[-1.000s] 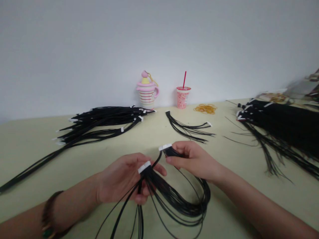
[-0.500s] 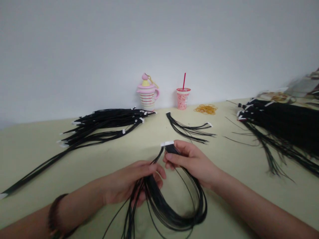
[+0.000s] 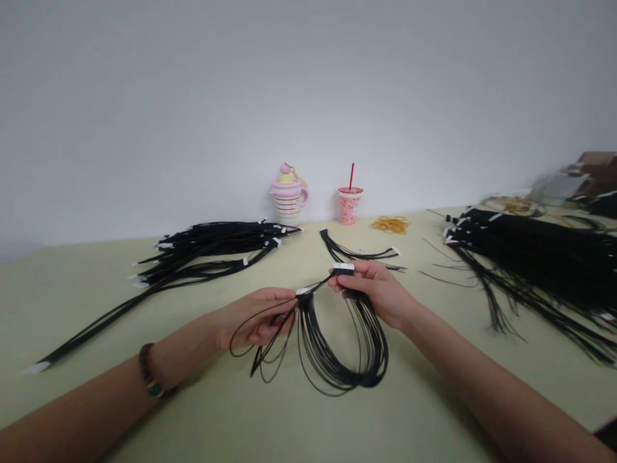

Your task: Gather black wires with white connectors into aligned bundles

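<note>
A black wire harness (image 3: 332, 360) hangs in a loop between my two hands, above the table. My right hand (image 3: 373, 288) pinches it just below a wide white connector (image 3: 344, 267). The fingers of my left hand (image 3: 260, 316) are closed on the harness beside a second white connector (image 3: 303, 292), with thin loose wires looping out around them. A few wires run straight across from one connector to the other. Behind my right hand, a smaller black harness (image 3: 357, 249) with a white end lies on the table.
A pile of black harnesses (image 3: 216, 238) lies at the left, a larger one (image 3: 535, 257) at the right. Along the wall stand a pink-lidded striped cup (image 3: 288, 204) and a pink cup with a red straw (image 3: 349, 207), near yellow rubber bands (image 3: 390, 224).
My left hand has moved up to the harness's other connector, which now shows. The connector in my right hand has shifted slightly up and right, and the trailing wires have been drawn up.
</note>
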